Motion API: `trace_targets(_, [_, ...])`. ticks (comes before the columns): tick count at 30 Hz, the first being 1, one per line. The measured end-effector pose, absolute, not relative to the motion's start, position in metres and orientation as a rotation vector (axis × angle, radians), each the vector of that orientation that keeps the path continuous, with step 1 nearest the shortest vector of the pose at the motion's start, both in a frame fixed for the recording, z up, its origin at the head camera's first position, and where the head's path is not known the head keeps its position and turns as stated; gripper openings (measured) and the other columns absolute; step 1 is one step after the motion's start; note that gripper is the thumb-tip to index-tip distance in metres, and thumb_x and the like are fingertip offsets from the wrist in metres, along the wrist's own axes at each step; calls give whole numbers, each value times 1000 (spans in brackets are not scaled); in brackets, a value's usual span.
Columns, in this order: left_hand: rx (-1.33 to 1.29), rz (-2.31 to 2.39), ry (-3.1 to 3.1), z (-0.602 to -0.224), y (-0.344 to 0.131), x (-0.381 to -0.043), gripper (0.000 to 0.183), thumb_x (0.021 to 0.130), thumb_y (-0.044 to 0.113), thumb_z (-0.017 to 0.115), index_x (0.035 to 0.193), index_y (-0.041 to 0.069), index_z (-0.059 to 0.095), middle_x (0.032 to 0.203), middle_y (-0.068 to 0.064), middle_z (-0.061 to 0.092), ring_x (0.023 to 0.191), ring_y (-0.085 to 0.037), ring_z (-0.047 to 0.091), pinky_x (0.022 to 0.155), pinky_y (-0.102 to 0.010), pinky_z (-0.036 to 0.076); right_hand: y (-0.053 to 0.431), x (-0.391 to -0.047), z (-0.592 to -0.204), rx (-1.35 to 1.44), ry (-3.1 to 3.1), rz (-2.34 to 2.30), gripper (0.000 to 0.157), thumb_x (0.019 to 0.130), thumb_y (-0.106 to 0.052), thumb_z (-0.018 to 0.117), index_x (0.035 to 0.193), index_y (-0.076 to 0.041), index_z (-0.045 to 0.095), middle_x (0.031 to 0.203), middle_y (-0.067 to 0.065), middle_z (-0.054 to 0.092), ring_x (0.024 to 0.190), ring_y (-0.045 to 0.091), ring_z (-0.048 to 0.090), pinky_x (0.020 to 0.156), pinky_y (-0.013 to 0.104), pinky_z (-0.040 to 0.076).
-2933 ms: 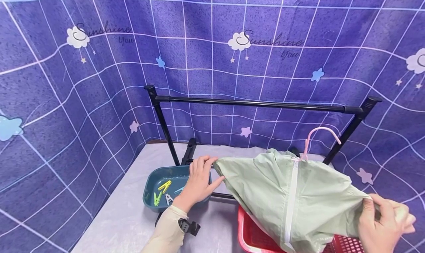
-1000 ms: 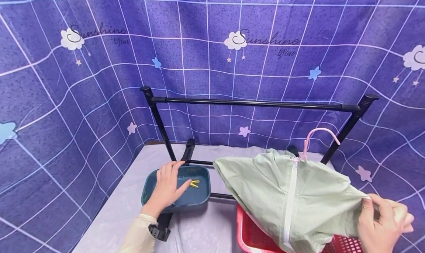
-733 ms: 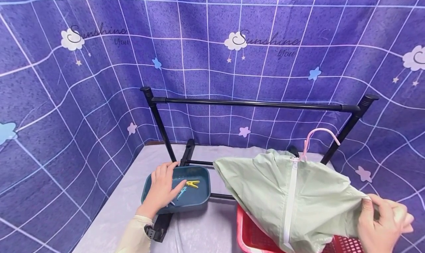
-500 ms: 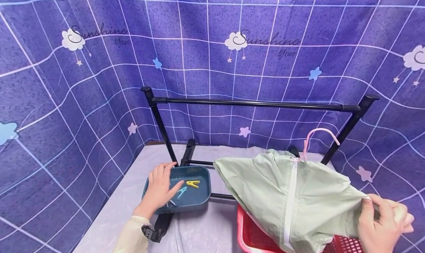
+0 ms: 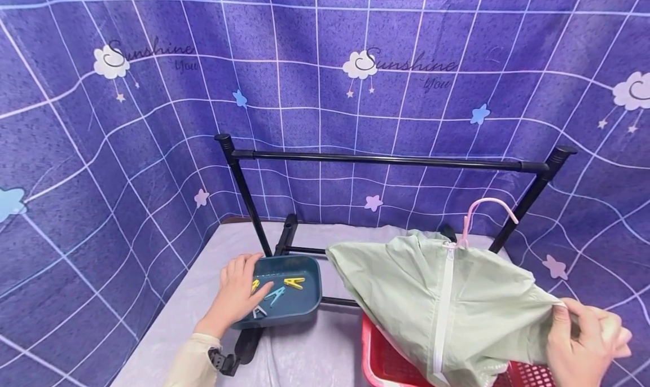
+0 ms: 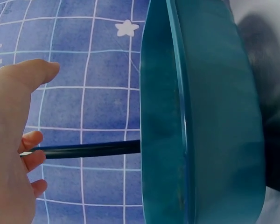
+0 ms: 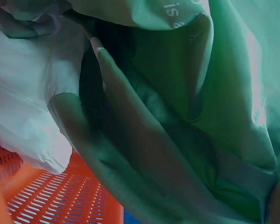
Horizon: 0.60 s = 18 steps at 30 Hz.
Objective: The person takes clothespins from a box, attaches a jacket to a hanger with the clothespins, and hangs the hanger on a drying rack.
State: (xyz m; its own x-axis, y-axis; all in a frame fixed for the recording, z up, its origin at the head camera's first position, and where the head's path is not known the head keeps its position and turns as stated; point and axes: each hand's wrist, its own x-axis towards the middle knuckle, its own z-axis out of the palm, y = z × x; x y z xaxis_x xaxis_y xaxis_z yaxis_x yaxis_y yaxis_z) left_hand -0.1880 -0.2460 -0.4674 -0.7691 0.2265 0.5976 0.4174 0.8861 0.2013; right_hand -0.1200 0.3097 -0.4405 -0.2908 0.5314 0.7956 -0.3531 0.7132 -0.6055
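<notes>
My right hand (image 5: 584, 336) pinches the right sleeve of a pale green zip jacket (image 5: 401, 297). The jacket is spread on a pink clothes hanger (image 5: 490, 199), whose hook stands out above the collar. A white zipper (image 5: 444, 313) runs down its front. Over the left side of a teal basin (image 5: 304, 313), my left hand (image 5: 231, 291) has its fingers loosely bent and its thumb apart, and the left wrist view shows nothing in its grasp. In the basin lie a yellow clothespin (image 5: 294, 283), a light blue clothespin (image 5: 276, 295) and a grey one, partly covered by the hand.
A black rack with a horizontal bar (image 5: 386, 159) stands behind the jacket and basin. Below the jacket is a red perforated basket (image 5: 373, 359), also seen in the right wrist view. A pale cloth covers the table (image 5: 325, 347); a purple grid-patterned curtain (image 5: 304, 65) hangs behind.
My left hand has let go of the jacket's left end and moved left over the basin, then drifted further left, uncovering clothespins. The right hand keeps its hold; the jacket stays in place.
</notes>
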Motion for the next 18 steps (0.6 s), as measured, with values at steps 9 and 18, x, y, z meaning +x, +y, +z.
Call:
trace_targets(9, [-445, -409, -2475, -468, -253, -185, 69, 80, 30, 75, 135, 0, 46, 117, -23, 47, 104, -41, 43, 80, -51, 31, 309, -121, -442, -139, -1637, 876, 31, 89, -18, 69, 88, 13, 64, 98, -33, 43, 105, -5, 30, 101, 35, 17])
trace_targets(18, [-407, -387, -2528, -470, -261, -185, 70, 80, 31, 76, 135, 0, 47, 116, -22, 47, 105, -42, 43, 80, -53, 32, 309, -120, -441, -146, -1643, 874, 30, 89, -17, 69, 89, 13, 64, 99, -33, 42, 104, -5, 30, 100, 32, 17])
